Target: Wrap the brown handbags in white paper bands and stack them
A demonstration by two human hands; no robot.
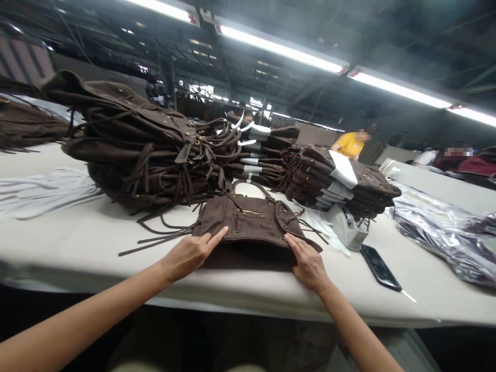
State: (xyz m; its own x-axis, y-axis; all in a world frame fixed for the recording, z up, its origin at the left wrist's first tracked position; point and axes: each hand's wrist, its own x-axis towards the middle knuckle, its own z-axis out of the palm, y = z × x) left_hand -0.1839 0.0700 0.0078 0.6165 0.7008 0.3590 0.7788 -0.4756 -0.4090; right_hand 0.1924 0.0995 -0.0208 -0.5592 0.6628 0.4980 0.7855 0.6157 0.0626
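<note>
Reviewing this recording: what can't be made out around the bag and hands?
All in the head view:
- Gap beneath the near edge of the bag: lost in dark shadow.
- Curled fingertips of the left hand: hidden by the hand itself.
- Contents of the plastic packs: obscured by glare, cut off at right.
- Lower body of the yellow-shirted person: behind stacked bags.

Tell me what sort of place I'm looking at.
Probably a bag factory's finishing or packing floor: similar brown bags are stacked on a long pale table, clear plastic packages lie at the right, and strip lights run overhead.
</note>
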